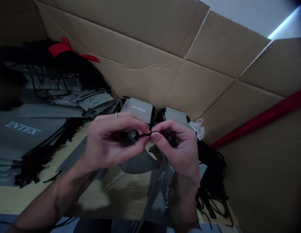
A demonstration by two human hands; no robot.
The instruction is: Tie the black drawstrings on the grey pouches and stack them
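My left hand (109,139) and my right hand (177,145) meet over the middle of the table, thumbs and forefingers pinched on one short black cord (142,135). Both sets of fingertips nearly touch along it. Below them hangs a grey fabric piece (138,161), curved over, its far part behind my hands. Lower down, by my right wrist, grey material with white INTEX lettering (162,176) is partly covered. Whether the cord is knotted between my fingertips I cannot make out.
Stacks of grey INTEX pieces (36,129) with black cord edges lie at left, more grey pieces (138,108) behind my hands. Black cords (212,171) heap at right, near clear plastic (198,127). Cardboard walls (145,55) enclose the table (123,194); a red strip (259,119) crosses at right.
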